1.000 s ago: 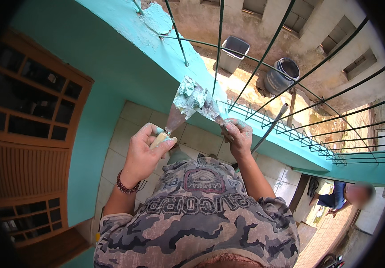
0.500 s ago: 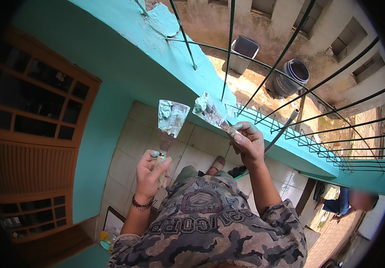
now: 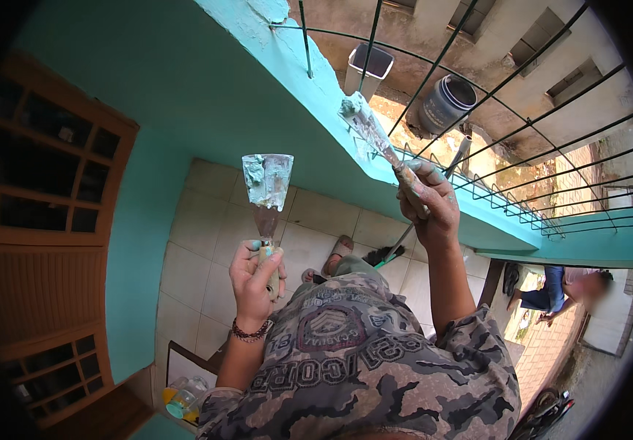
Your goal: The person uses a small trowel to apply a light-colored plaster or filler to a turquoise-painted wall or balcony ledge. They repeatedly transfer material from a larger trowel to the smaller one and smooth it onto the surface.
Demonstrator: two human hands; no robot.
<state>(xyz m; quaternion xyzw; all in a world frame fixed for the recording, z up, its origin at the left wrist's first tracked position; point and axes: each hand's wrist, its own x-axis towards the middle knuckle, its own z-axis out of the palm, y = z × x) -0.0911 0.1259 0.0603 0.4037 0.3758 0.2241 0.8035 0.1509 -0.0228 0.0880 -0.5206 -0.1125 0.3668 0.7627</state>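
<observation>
My left hand (image 3: 256, 277) is closed round the handle of a wide putty knife (image 3: 268, 182). Its blade points away from me and carries a thick smear of turquoise filler (image 3: 255, 172). In my right hand (image 3: 431, 196) is a second, narrower putty knife (image 3: 372, 126), held by its handle and slanting up to the left. A lump of turquoise paste sits at that blade's tip, over or against the turquoise ledge (image 3: 324, 95); whether it touches I cannot tell. Paste stains the fingers of both hands.
Dark green metal bars (image 3: 470, 88) rise along the ledge. Beyond them stand a grey bin (image 3: 366, 70) and a dark drum (image 3: 445, 104). A broom (image 3: 386, 255) lies by my feet on the tiled floor (image 3: 199, 249). Bottles (image 3: 186, 396) stand lower left; another person (image 3: 562, 290) is at right.
My right hand has moved up and to the right, bringing its putty knife up to the ledge. The left putty knife has shifted slightly left in view. The whole view has swung a little.
</observation>
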